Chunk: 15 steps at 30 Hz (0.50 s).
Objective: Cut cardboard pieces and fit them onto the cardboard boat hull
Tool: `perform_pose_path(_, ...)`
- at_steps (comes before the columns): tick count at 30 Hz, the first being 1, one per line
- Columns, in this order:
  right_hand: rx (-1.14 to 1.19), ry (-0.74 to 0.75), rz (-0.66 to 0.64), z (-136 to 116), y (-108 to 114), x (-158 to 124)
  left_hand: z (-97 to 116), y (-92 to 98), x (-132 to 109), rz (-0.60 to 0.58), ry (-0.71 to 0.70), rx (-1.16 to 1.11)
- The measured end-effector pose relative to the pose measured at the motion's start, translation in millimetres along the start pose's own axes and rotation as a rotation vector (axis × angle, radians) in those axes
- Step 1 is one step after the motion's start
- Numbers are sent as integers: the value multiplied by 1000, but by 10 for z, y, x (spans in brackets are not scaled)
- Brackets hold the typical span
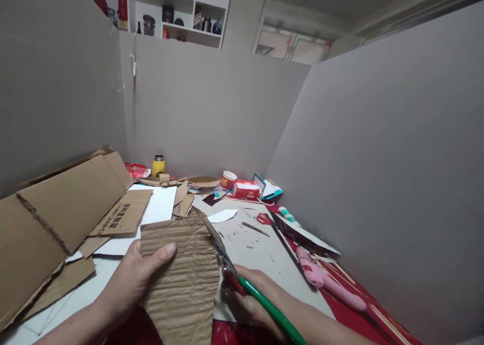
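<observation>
Apparently trimming right edge of corrugated cardboard, held up over grey work surface. Pinching it with left hand; gripping scissors with curled fingers of right hand. Calls for steadying cardboard.

one left hand, one right hand, one ridged cardboard sheet, two scissors as I count from here, one pink tool, one yellow bottle, one paper cup
</observation>
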State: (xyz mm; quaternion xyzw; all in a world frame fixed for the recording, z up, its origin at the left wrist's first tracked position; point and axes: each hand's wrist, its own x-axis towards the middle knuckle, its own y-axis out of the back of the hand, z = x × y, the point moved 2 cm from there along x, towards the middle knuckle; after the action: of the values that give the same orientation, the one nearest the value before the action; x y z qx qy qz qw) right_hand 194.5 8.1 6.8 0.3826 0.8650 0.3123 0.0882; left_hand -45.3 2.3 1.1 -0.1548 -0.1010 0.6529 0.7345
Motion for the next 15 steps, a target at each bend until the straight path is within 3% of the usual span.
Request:
perform_pose_path(3,13,-4,8,35,-38,-11,-18,49,5,-45,4,55)
perform_pose_path(15,-148,-76,-8,-2,22,-91,-9,-35,-38,-20,-17,67)
